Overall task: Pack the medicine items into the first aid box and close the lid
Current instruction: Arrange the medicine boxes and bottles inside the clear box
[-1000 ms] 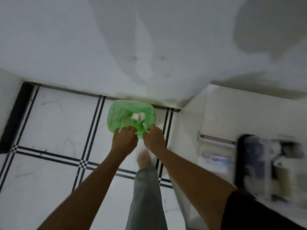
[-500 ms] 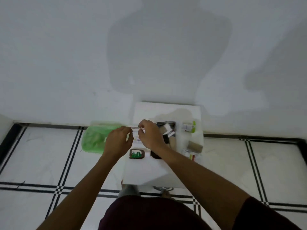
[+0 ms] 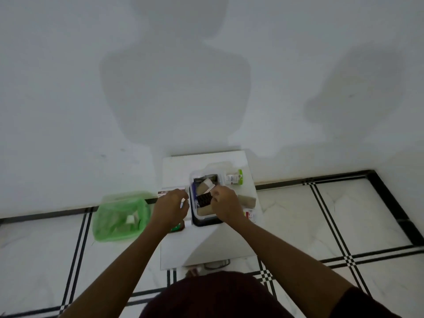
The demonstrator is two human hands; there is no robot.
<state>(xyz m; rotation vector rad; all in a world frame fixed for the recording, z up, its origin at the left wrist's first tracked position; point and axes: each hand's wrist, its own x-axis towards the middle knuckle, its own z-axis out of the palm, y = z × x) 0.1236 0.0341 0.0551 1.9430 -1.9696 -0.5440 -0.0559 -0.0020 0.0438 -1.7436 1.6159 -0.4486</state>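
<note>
Head view, the only one: a person is standing over a small white table (image 3: 207,246) set against the wall, and both hands are working at the open box (image 3: 207,222), which is sitting on the far half of the table, already holding several packets. The right hand (image 3: 226,206) is hovering over the box's right rim, fingers pinching what looks like a dark blister strip (image 3: 203,200) and lowering it in. The left hand (image 3: 171,208) is curling just left of the box; whether it is gripping anything cannot be told. A tube (image 3: 234,179) with a green cap is lying at the far right, a brown carton (image 3: 247,200) and a red-and-white packet (image 3: 251,215) are waiting near the right edge, a flat pack (image 3: 168,192) is lying far left, and a green item (image 3: 176,227) is peeping out under the left wrist. A green bin (image 3: 119,220) is standing on the floor to the left. Likely risks: the contents are already piling unevenly, so the strip may be resting proud of the rim and blocking the lid; the right forearm may be sweeping the edge packets off the table; the left wrist may be nudging the green item toward the bin.
</note>
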